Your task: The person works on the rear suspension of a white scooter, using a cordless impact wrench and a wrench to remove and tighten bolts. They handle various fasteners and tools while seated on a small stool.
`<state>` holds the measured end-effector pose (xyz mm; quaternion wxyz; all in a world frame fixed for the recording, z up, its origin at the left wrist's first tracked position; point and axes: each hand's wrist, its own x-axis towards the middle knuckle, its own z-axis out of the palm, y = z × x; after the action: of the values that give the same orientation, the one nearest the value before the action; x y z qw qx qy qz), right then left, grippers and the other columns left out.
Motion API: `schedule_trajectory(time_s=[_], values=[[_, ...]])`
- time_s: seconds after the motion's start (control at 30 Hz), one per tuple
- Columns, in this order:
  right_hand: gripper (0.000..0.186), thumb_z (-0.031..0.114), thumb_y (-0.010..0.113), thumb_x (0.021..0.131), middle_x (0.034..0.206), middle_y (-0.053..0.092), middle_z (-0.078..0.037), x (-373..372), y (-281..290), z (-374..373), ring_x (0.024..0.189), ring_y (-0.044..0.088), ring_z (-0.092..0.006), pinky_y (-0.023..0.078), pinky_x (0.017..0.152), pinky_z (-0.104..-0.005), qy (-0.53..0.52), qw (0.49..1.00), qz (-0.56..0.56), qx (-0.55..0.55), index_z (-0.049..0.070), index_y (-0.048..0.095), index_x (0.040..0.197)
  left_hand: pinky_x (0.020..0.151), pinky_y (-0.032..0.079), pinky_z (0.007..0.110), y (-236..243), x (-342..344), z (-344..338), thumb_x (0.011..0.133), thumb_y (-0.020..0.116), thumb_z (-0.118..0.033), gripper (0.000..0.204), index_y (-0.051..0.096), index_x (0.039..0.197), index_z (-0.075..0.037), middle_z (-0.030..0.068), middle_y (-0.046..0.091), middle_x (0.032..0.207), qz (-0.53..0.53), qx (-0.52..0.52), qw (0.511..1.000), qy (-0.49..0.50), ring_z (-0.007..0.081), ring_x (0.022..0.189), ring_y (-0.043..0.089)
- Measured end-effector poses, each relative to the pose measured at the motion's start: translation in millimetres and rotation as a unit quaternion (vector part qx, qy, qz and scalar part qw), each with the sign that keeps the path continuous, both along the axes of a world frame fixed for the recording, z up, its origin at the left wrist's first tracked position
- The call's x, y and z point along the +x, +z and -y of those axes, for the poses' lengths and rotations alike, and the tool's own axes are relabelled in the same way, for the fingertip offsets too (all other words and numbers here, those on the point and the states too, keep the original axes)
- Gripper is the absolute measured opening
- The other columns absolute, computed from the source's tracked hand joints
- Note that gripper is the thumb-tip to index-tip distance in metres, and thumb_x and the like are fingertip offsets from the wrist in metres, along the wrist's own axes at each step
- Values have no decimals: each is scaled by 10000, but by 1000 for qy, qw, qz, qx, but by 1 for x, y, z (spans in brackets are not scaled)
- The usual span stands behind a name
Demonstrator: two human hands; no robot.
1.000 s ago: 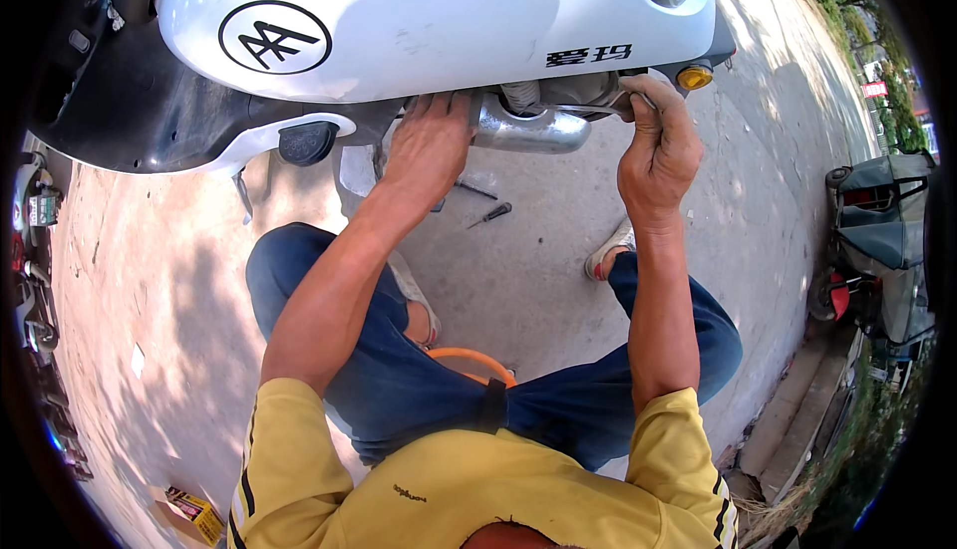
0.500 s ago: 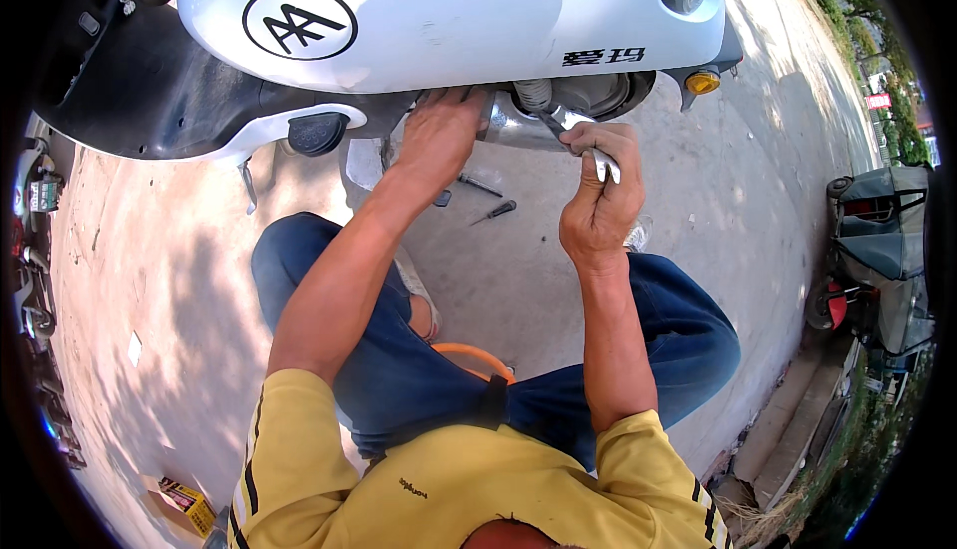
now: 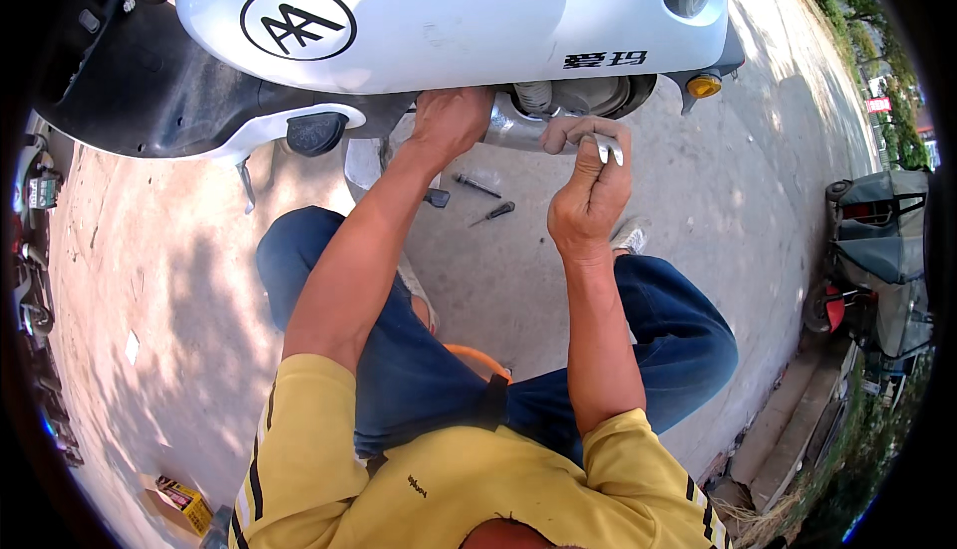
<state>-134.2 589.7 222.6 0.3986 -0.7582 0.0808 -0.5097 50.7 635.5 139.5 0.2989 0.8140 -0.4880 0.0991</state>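
Observation:
The white scooter (image 3: 439,46) stands side-on before me. My left hand (image 3: 454,123) reaches up under the lower edge of its body panel. The fingers of that hand are hidden behind the panel, beside a silver metal housing (image 3: 510,129). In my right hand (image 3: 595,190) is a silver wrench (image 3: 610,150). Its forked end sticks out past the thumb, while the rest is covered by the curled fingers. This hand is just below the housing and the wheel, near the pale coil spring (image 3: 533,99) of the shock absorber.
On the concrete beneath the scooter lie a screwdriver (image 3: 493,213) and a dark rod-like tool (image 3: 477,185). A black pedal-like part (image 3: 436,197) is near my left forearm. An open carton (image 3: 179,505) rests at the lower left. A covered vehicle (image 3: 877,250) is parked at the right.
My right hand has drawn the wrench back from beside the spring, a little to the left. My left hand has gone deeper under the panel and its fingers have disappeared from view.

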Motion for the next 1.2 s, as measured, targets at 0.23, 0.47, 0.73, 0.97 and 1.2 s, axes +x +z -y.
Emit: schedule_trajectory(time_s=[0.23, 0.47, 0.73, 0.97, 1.2], values=[[115, -13, 441, 956, 844, 638, -111, 11, 5, -16, 764, 607, -248, 500, 766, -329, -12, 998, -55, 24, 8, 548, 992, 807, 507, 546, -1, 11, 15, 933, 597, -204, 228, 693, 1059, -40, 216, 696, 993, -26, -44, 999, -4, 433, 918, 660], [228, -36, 477, 757, 869, 628, -150, -9, -38, -17, 818, 626, -332, 500, 955, -525, 54, 995, 45, -71, 0, 550, 970, 789, 514, 539, 7, 18, 24, 902, 609, -178, 197, 706, 1005, -41, 201, 713, 920, -23, -32, 999, 4, 417, 869, 669], [210, 132, 411, 1113, 809, 621, -59, 20, 28, 31, 742, 585, -134, 478, 713, -291, -39, 988, -26, 147, -14, 556, 1067, 800, 522, 532, 8, 16, 21, 894, 644, -196, 222, 719, 1047, -54, 188, 726, 971, -26, -54, 998, -2, 416, 919, 671], [201, 129, 422, 1105, 823, 639, -57, 27, 27, 24, 712, 561, -124, 452, 665, -291, -48, 990, -26, 128, -14, 559, 1071, 847, 520, 518, 18, 10, 19, 918, 634, -218, 250, 713, 1103, -69, 187, 725, 1028, -82, -5, 997, 11, 411, 974, 666], [117, 51, 432, 1066, 846, 640, -120, 11, -44, -6, 754, 592, -186, 502, 737, -303, -31, 997, 46, 54, -8, 515, 1008, 786, 523, 531, 7, 12, 24, 914, 589, -171, 220, 707, 1043, -37, 214, 714, 951, -20, -49, 998, 22, 428, 878, 671]])
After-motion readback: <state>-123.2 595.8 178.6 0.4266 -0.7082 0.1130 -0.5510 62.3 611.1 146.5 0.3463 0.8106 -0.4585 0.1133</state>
